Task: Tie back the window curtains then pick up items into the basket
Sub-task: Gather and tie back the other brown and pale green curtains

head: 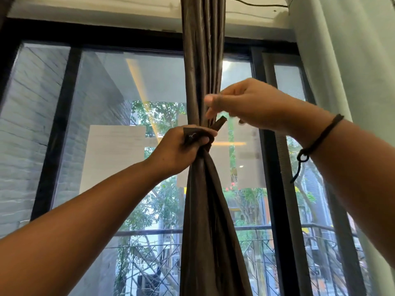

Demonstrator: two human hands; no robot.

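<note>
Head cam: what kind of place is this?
Likely an upper-floor room in a home or flat. A tall black-framed window gives onto a balcony railing and trees. A brown curtain hangs bunched at its middle, a pale curtain at the right. No basket in view.

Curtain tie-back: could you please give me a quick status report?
Left hand grips tie strap around gathered brown curtain. Right hand hovers at strap's free end, fingers curled. Tie not fastened. Nothing in the way.
</note>
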